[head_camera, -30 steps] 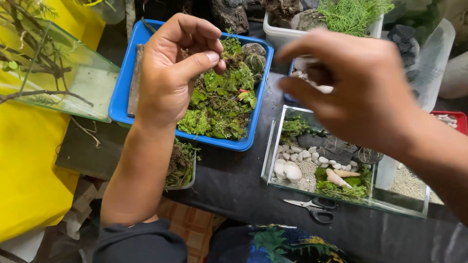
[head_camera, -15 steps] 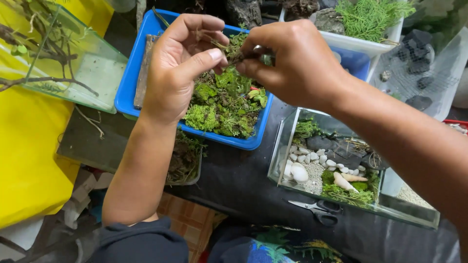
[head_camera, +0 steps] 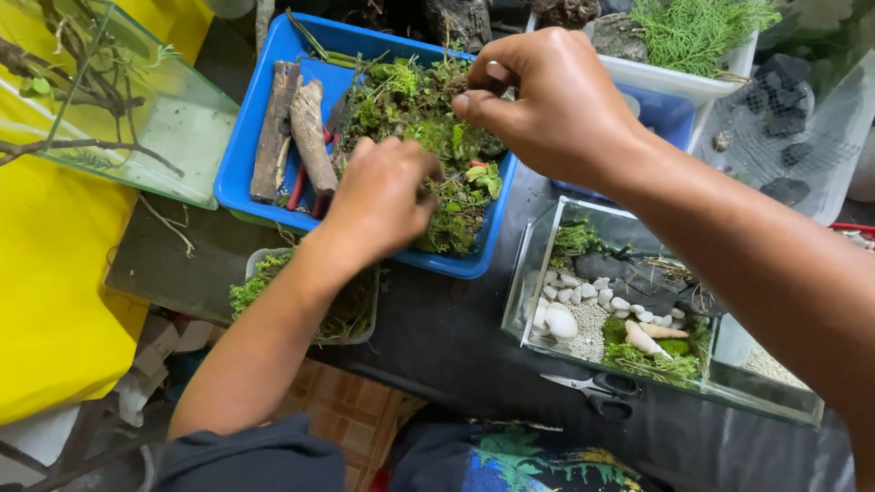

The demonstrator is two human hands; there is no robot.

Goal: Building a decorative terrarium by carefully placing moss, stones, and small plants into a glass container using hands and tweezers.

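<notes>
A blue tray (head_camera: 239,173) holds a heap of green moss (head_camera: 410,105) and two pieces of bark (head_camera: 293,132). My left hand (head_camera: 383,196) lies palm down on the near part of the moss, with its fingers curled into a clump. My right hand (head_camera: 547,100) reaches in from the right above the heap's far side, thumb and forefinger pinched together on a bit of moss. What lies under either palm is hidden.
A small glass terrarium (head_camera: 533,264) with white pebbles, a shell and moss stands at the right, with scissors (head_camera: 597,392) in front of it. A small pot of moss (head_camera: 264,273) sits near my left forearm. A glass tank with twigs (head_camera: 137,128) lies left on yellow cloth (head_camera: 55,273).
My left hand has turned over from palm up and dropped onto the moss. My right hand has moved from my left palm to the far side of the heap.
</notes>
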